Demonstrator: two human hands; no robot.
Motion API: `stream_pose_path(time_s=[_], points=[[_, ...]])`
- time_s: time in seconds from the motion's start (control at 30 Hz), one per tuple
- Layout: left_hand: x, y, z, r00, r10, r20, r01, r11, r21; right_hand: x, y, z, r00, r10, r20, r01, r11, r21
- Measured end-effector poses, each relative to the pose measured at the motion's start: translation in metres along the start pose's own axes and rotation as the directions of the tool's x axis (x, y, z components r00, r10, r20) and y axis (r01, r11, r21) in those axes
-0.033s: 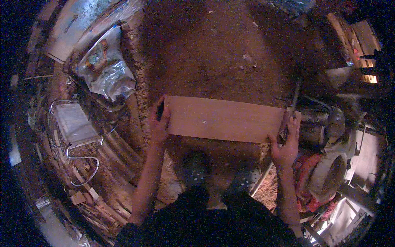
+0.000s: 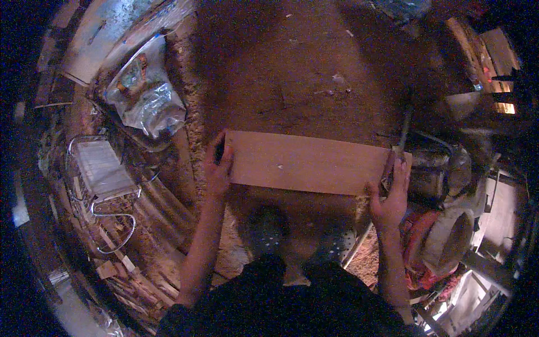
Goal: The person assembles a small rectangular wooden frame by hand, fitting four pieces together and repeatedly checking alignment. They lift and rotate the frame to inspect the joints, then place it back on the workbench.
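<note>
A long, flat, light-brown wooden board [image 2: 306, 163] lies crosswise in front of me, above my feet. My left hand [image 2: 219, 165] grips its left end, fingers curled round the edge beside a dark gap. At the other end my right hand [image 2: 391, 194] is closed on the board, thumb at the near corner and fingers along the end edge. A dark, narrow bar [image 2: 405, 126] rises from beside the right fingers; its kind, and whether those fingers touch it, I cannot tell. What supports the board underneath is hidden.
Brown dirt floor [image 2: 281, 73] stretches ahead. On the left are a clear plastic bag [image 2: 151, 106], a metal-framed chair [image 2: 106, 168] and wood scraps [image 2: 126, 264]. A red object [image 2: 418, 238] and a pale round container [image 2: 449, 240] stand close to my right forearm.
</note>
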State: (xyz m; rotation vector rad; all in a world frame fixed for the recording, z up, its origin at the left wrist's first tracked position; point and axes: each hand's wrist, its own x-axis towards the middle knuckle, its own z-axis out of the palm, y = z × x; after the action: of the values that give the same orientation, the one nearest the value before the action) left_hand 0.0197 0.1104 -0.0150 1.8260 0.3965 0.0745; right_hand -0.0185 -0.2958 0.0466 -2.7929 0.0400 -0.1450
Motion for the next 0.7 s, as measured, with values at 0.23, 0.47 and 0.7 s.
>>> stream_pose_path(time_s=[0.23, 0.47, 0.7], points=[[0.003, -0.014, 0.003, 1.000, -0.004, -0.013, 0.003, 0.999, -0.044, 0.014, -0.019, 0.010, 0.986, -0.107, 0.125, 0.129, 0.974, -0.185], [0.007, 0.001, 0.006, 0.999, -0.004, 0.035, 0.004, 1.000, -0.011, 0.027, -0.117, 0.054, 0.855, -0.448, 0.263, 0.452, 0.891, 0.048], [-0.001, 0.019, 0.007, 1.000, 0.012, 0.020, -0.013, 1.000, 0.023, 0.034, -0.207, 0.069, 0.739, -0.617, 0.270, 0.555, 0.785, 0.276]])
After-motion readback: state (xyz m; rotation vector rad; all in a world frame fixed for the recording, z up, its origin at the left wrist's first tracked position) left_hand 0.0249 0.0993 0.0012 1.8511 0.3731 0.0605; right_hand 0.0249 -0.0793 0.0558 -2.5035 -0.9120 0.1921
